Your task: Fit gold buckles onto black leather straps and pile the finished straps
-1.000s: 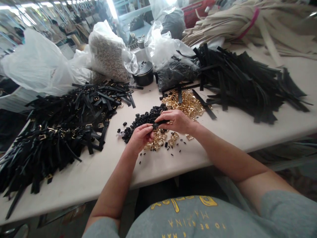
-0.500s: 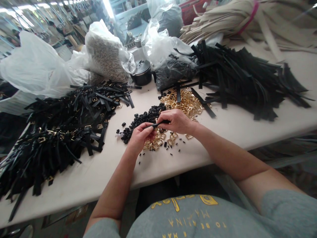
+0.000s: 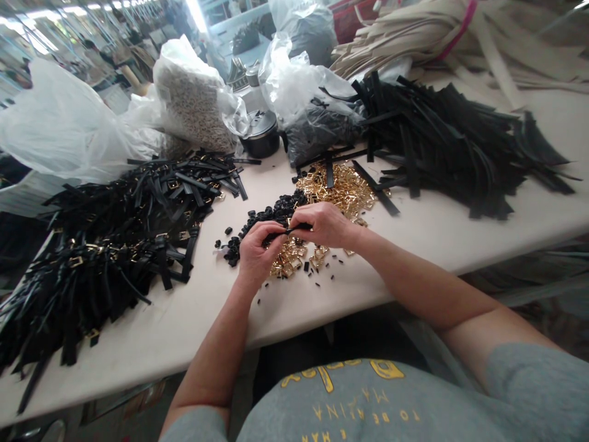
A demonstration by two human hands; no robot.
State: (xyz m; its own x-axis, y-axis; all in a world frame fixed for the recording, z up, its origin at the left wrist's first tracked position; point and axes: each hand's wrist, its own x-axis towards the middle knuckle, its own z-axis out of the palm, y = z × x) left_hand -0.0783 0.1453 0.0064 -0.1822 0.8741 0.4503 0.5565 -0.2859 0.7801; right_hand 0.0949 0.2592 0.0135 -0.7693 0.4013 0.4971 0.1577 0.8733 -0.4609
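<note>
A black strap (image 3: pixel 300 226) runs between my two hands over the middle of the table. My left hand (image 3: pixel 259 248) pinches its left part between thumb and fingers. On the other end, my right hand (image 3: pixel 326 224) is closed, fingertips curled over the strap. Whether a buckle or loop sits on the strap is hidden by my fingers. Just behind and left of the hands lies a heap of small black loops (image 3: pixel 288 205). Gold buckles (image 3: pixel 343 190) are piled behind my right hand, and more gold buckles (image 3: pixel 286 263) lie under the hands, with small black bits (image 3: pixel 317 284) scattered nearby.
Black straps with gold buckles (image 3: pixel 105 270) cover the table's left side. Plain black straps (image 3: pixel 451 141) are heaped at the right, beige strips (image 3: pixel 414 43) behind them. Plastic bags (image 3: pixel 188 98) and a round black container (image 3: pixel 260 136) stand along the back.
My left hand has shifted its grip, its fingers now curled further over the strap and closer to my right hand. My right hand stays nearly in place. The view has shifted slightly.
</note>
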